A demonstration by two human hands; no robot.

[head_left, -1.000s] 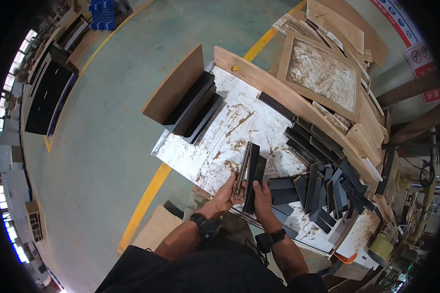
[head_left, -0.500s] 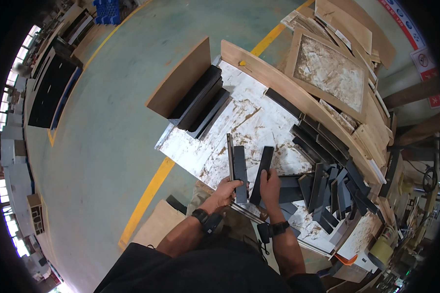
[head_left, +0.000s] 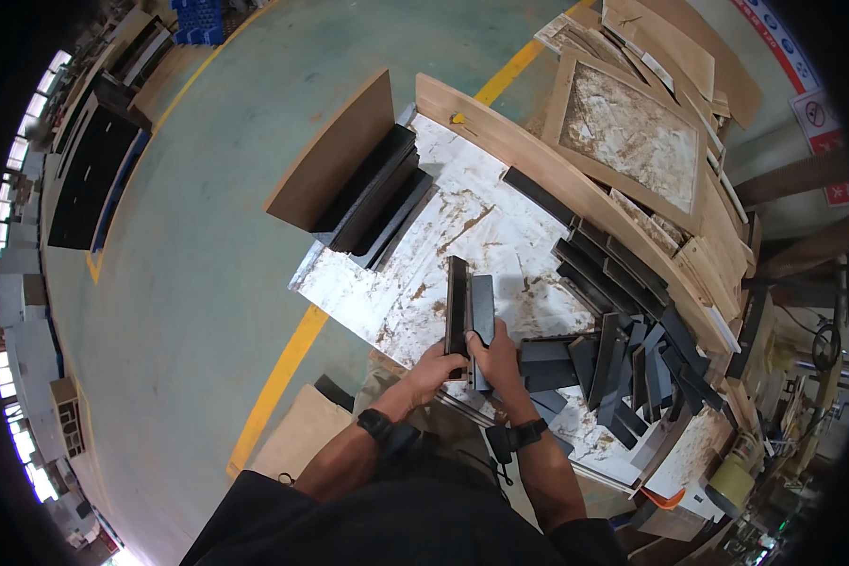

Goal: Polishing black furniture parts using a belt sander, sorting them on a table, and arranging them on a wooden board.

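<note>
Two dark flat strips stand side by side over the stained white worktop. My left hand grips the lower end of the left strip. Closed around the bottom of the right strip is my right hand. The two strips touch along their long edges, pointing away from me. Both wrists wear dark bands.
A loose heap of dark strips lies to the right on the worktop. More dark panels lean against a brown board at the far left. Wooden boards and a framed stained panel pile up behind. A yellow floor line runs left of the bench.
The two strips were spread apart half a second ago; now they are brought together side by side and held a little farther over the worktop.
</note>
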